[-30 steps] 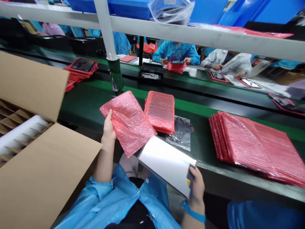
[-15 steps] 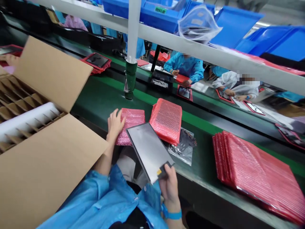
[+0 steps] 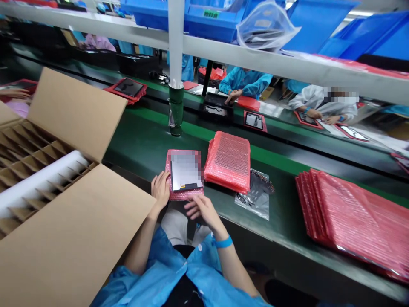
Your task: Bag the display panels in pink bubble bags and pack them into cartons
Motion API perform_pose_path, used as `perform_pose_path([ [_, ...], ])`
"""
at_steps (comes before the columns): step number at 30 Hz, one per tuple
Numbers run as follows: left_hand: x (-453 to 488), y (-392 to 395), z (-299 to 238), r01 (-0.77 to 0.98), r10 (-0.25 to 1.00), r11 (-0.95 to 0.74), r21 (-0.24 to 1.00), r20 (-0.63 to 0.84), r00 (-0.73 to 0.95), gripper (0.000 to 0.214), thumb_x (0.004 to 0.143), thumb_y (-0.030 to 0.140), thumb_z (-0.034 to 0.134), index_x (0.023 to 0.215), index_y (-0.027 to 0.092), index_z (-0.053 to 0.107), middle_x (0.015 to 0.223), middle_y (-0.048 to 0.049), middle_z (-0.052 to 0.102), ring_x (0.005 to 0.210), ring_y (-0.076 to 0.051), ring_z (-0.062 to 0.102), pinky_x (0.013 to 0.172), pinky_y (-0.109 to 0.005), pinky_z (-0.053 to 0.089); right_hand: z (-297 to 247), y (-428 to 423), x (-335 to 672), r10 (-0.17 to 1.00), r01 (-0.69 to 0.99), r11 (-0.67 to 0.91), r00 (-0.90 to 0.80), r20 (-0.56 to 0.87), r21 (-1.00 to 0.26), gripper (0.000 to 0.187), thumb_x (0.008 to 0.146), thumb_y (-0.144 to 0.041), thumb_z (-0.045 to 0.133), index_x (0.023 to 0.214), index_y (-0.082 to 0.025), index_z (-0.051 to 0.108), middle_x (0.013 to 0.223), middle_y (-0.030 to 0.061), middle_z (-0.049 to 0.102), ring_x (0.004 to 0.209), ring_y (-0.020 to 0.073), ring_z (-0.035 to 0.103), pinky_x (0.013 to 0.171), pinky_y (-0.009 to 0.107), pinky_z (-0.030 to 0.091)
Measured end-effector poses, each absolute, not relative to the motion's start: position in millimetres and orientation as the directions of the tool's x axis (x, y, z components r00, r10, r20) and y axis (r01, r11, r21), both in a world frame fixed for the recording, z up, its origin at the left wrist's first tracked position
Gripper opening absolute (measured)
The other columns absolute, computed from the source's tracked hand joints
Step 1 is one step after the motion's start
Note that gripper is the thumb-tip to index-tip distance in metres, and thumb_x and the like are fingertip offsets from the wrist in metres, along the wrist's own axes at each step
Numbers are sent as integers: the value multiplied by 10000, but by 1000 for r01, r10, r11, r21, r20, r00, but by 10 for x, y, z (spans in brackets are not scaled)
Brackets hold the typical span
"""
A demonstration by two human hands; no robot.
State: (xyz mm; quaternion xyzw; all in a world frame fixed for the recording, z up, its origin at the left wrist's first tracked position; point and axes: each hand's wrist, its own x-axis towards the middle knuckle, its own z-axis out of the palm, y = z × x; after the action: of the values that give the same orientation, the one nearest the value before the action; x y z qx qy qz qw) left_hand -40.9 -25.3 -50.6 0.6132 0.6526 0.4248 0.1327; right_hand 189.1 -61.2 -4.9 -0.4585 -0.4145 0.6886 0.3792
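A flat dark-edged display panel (image 3: pixel 185 170) lies on a pink bubble-wrap bag (image 3: pixel 184 195), its face pixelated. The bag sits on the green conveyor belt (image 3: pixel 143 136), and the panel hides most of it. My left hand (image 3: pixel 160 189) holds the bag's lower left edge. My right hand (image 3: pixel 203 212) lies just below the bag with its fingers apart, holding nothing. To the right of the bag is a filled pink bubble-wrap bag (image 3: pixel 227 162), and beyond it a clear plastic bag (image 3: pixel 254 196) with dark contents.
A tall stack of pink bubble-wrap bags (image 3: pixel 351 221) lies on the belt at right. An open cardboard box (image 3: pixel 73 226) with dividers stands at left. A white pole (image 3: pixel 176 51) rises behind the belt. Co-workers in blue (image 3: pixel 246 83) and white (image 3: pixel 322 104) handle panels beyond.
The panel has left my right hand and now lies on the bag. My right hand has let go and moved down. The bag lies flatter on the belt.
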Motion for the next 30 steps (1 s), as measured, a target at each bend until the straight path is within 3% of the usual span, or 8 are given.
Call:
perform_pose_path([
  [3, -429, -354, -549, 721, 914, -171, 671, 381, -138, 514, 1124, 430, 367, 1497, 234, 661, 1642, -158, 619, 1612, -328, 490, 1362, -585, 247, -56, -1005, 2524, 934, -4, -294, -213, -287, -956, 594, 887, -778, 765, 921, -186, 752, 784, 83, 805, 609, 173, 719, 536, 245, 507],
  [7, -378, -512, -590, 742, 900, -302, 598, 436, 15, 393, 1085, 491, 572, 1379, 308, 758, 1605, -104, 663, 1531, -356, 571, 1367, -596, 232, 53, -1260, 3318, 964, 172, -176, 228, -134, -969, 571, 900, -778, 719, 916, -208, 748, 798, 85, 790, 674, 210, 691, 621, 309, 525],
  [11, -262, -588, -621, 697, 871, -384, 605, 487, 57, 295, 1101, 430, 590, 1257, 337, 823, 1408, -69, 794, 1415, -330, 661, 1341, -583, 297, 177, -984, 3896, 859, 539, -276, 509, 47, -796, 490, 936, -686, 670, 1042, -213, 744, 895, 89, 781, 817, 254, 703, 788, 358, 525],
  [13, -226, -587, -627, 686, 868, -371, 625, 495, 18, 278, 1096, 430, 601, 1208, 338, 838, 1366, -68, 812, 1384, -329, 677, 1316, -588, 336, 196, -738, 4071, 841, 648, -418, 541, -1, -636, 440, 921, -631, 706, 1066, -217, 745, 910, 89, 779, 864, 269, 713, 815, 358, 498],
  [16, -206, -573, -626, 676, 877, -353, 647, 480, -2, 265, 1086, 447, 613, 1153, 336, 844, 1343, -64, 818, 1376, -327, 679, 1300, -592, 361, 171, -426, 4225, 813, 695, -547, 574, -98, -466, 379, 871, -600, 787, 946, -231, 742, 883, 92, 777, 886, 283, 716, 787, 347, 458],
  [21, -157, -600, -631, 665, 889, -323, 674, 456, -30, 294, 1099, 442, 574, 1177, 321, 831, 1374, -70, 805, 1411, -330, 656, 1330, -599, 312, 57, -283, 4358, 840, 671, -517, 518, -164, -531, 403, 827, -597, 808, 725, -225, 690, 663, 54, 696, 700, 229, 655, 679, 314, 414],
  [26, -123, -628, -645, 653, 894, -305, 694, 445, -56, 322, 1110, 436, 551, 1181, 292, 831, 1388, -83, 800, 1438, -327, 642, 1353, -584, 271, -22, -349, 4462, 850, 667, -486, 511, -129, -565, 541, 773, -728, 776, 868, -205, 672, 668, 26, 667, 658, 204, 599, 637, 306, 391],
  [30, -147, -630, -656, 650, 905, -302, 697, 424, -34, 335, 1113, 430, 536, 1210, 296, 828, 1417, -78, 788, 1465, -322, 624, 1361, -574, 263, -25, -420, 4609, 813, 609, -502, 574, -97, -614, 666, 630, -790, 834, 918, -227, 624, 640, -28, 607, 633, 194, 553, 644, 322, 378],
])
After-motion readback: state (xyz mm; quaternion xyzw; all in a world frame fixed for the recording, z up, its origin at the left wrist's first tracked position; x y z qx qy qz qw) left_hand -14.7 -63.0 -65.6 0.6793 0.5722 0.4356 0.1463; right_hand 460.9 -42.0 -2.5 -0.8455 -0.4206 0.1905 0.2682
